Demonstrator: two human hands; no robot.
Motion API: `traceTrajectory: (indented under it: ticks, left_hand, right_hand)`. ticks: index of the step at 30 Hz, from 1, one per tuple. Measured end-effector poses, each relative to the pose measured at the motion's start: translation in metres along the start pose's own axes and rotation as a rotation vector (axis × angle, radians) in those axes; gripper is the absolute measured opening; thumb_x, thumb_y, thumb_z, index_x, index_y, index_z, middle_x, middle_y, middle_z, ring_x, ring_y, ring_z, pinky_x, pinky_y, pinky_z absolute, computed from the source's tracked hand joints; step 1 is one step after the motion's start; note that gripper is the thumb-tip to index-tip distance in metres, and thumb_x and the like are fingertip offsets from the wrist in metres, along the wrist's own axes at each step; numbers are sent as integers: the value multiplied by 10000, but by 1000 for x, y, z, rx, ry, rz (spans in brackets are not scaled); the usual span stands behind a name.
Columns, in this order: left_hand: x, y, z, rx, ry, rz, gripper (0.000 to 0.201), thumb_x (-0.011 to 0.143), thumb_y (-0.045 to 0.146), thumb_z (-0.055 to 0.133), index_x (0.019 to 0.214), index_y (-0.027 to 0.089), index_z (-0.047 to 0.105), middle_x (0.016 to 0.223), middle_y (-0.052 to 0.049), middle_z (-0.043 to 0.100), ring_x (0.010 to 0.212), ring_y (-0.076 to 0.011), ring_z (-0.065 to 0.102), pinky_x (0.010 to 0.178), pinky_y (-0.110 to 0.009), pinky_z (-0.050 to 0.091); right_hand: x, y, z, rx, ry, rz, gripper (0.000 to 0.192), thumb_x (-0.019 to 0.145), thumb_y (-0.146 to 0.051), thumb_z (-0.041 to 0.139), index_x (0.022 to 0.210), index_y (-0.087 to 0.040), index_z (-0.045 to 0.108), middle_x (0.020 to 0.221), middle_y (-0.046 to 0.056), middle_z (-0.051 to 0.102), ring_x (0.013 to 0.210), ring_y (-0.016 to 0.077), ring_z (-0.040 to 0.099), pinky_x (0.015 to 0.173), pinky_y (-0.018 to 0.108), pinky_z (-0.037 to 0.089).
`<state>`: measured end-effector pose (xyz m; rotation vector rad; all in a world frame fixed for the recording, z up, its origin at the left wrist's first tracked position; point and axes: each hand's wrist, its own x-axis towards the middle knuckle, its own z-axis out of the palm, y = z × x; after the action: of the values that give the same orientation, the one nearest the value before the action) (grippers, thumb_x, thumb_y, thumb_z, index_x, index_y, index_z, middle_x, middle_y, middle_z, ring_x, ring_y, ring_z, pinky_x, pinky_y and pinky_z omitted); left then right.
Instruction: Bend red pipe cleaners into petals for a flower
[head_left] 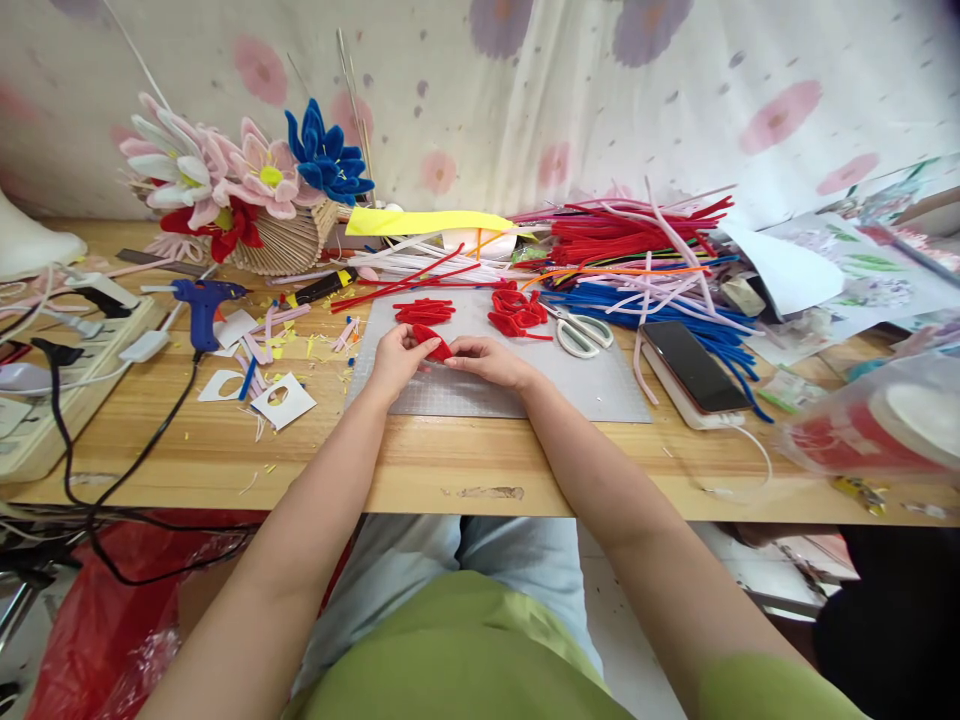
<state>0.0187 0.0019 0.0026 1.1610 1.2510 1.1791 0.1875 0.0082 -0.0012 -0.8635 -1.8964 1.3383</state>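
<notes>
Taking the grey cutting mat (600, 395) as the landmark: far to its left on the counter (420, 465) lies a white power strip (82, 345), then a blue glue gun (204, 305) with its black cord running off the counter edge. Behind the gun stands a basket of finished flowers (247, 195), pink, white, red and blue. Between the gun and the mat's left edge lie white paper cutouts (283, 400) and short pink and yellow offcuts.

Over the near left part of the mat, the left hand (396, 358) pinches one end of a folded red petal (433, 343), and the right hand (491, 358) closes its fingers on the other end; both grips are closed on that piece, just above the mat.

Behind the hands, on the mat's far side, rest a small stack of finished red petals (424, 311) and a looser heap of red loops (517, 310). So several petals look done, one is being shaped, and none are joined into a flower yet.

To the right of the heap lie white-handled scissors (581, 335). Beyond the mat's far right corner sits a big pile of red, blue and pink pipe cleaners (637, 250), plenty unused. Just right of the mat rests a dark phone (691, 365).
</notes>
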Motion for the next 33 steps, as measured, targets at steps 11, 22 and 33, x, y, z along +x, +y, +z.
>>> traceTrajectory:
  ticks: [11, 22, 33]
  left_hand:
    - [5, -13, 0, 292, -23, 304, 203, 660, 322, 675, 789, 173, 628, 717, -12, 628, 630, -123, 575, 469, -209, 468]
    - [6, -20, 1, 173, -161, 307, 304, 666, 273, 672, 941, 162, 611, 748, -15, 594, 661, -108, 567, 502, -198, 497]
    - [4, -20, 6, 237, 52, 339, 251, 671, 230, 667, 839, 207, 481, 689, 40, 522, 611, -82, 529, 490, -175, 460]
  right_hand:
    - [3, -1, 8, -125, 177, 18, 164, 695, -329, 616, 704, -165, 623, 704, 7, 619, 683, 133, 523, 688, 272, 401]
    - [8, 7, 12, -71, 269, 109, 127, 631, -249, 573, 713, -155, 600, 678, -20, 603, 667, 122, 532, 668, 254, 416]
    - [8, 2, 12, -70, 352, 177, 93, 613, -245, 557, 664, -167, 553, 635, -34, 538, 627, 105, 454, 597, 233, 366]
